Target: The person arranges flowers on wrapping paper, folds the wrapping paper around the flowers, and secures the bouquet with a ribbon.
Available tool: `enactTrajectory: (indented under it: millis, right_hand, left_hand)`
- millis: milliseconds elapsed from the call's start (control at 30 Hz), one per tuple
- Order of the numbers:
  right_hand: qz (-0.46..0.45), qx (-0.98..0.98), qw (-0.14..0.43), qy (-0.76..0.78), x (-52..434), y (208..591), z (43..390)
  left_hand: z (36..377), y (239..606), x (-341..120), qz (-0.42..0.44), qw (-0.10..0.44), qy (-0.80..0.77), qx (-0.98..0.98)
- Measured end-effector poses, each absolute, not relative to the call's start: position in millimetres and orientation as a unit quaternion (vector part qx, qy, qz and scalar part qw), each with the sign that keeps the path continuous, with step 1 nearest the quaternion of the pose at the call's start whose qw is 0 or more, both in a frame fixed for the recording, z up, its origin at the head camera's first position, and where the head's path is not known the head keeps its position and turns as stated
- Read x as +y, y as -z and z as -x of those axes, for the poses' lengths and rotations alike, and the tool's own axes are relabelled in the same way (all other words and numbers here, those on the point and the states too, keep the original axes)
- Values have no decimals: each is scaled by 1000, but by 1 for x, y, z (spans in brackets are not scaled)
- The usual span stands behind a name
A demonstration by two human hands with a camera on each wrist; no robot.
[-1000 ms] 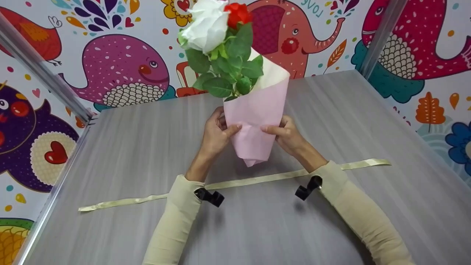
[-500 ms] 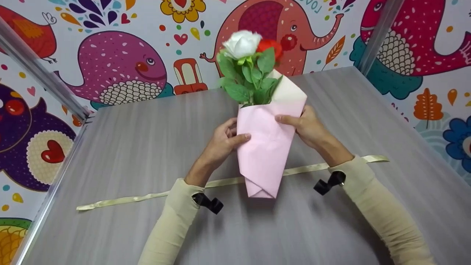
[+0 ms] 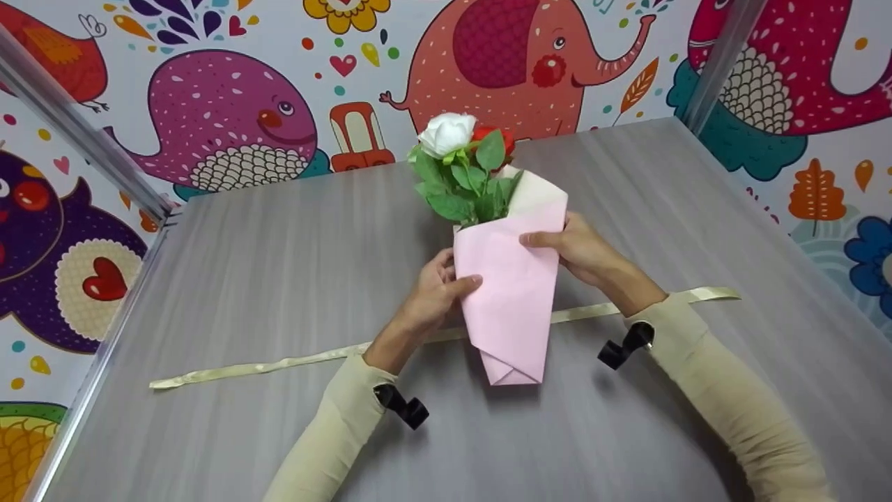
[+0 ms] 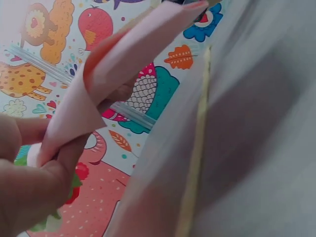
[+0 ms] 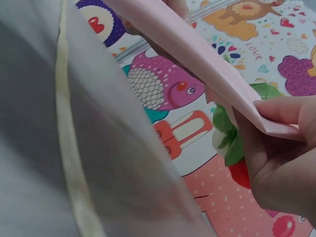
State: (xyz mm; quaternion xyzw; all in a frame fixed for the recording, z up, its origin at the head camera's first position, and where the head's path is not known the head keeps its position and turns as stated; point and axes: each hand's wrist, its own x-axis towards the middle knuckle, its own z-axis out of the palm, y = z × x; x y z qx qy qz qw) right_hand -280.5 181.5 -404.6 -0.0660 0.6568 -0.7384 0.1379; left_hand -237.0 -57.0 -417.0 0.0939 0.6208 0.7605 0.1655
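Pink wrapping paper (image 3: 509, 293), cream on its inner side, is folded round a white rose (image 3: 447, 134), a red rose (image 3: 503, 143) and green leaves (image 3: 453, 206). Its bottom end is folded up. My left hand (image 3: 439, 289) pinches the paper's left edge, thumb in front and fingers behind. Higher up on the right, my right hand (image 3: 582, 247) pinches the other edge the same way. Both wrist views show the bouquet held above the table, the thumb and fingers of each hand on either side of the paper (image 4: 74, 116).
A pale yellow ribbon (image 3: 258, 366) lies stretched across the grey table (image 3: 279, 265), passing beneath the bouquet and my forearms. Printed cartoon walls (image 3: 362, 70) with metal corner strips (image 3: 725, 70) border the table at the back and sides.
The bouquet has come down and towards me, swinging slightly right, so its folded bottom now reaches below the ribbon. My right hand has shifted right along the paper; both hands keep holding it.
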Motion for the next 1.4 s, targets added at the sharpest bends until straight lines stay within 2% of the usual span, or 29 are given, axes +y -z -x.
enactTrajectory:
  millis: [333, 700, 1033, 1233, 1400]
  right_hand:
    - [25, 672, 187, 716, 178, 432, 285]
    - [-10, 710, 241, 661, 171, 453, 288]
    - [-22, 677, 266, 686, 168, 459, 286]
    - [-29, 714, 236, 659, 163, 462, 286]
    - [-21, 776, 178, 605, 159, 461, 287]
  left_hand:
    - [228, 437, -57, -33, 183, -731, 656]
    - [232, 446, -61, 61, 231, -632, 737]
    - [240, 438, -72, 115, 214, -662, 709]
    - [244, 438, -78, 115, 218, -668, 702]
    - [246, 437, -81, 87, 178, -592, 781]
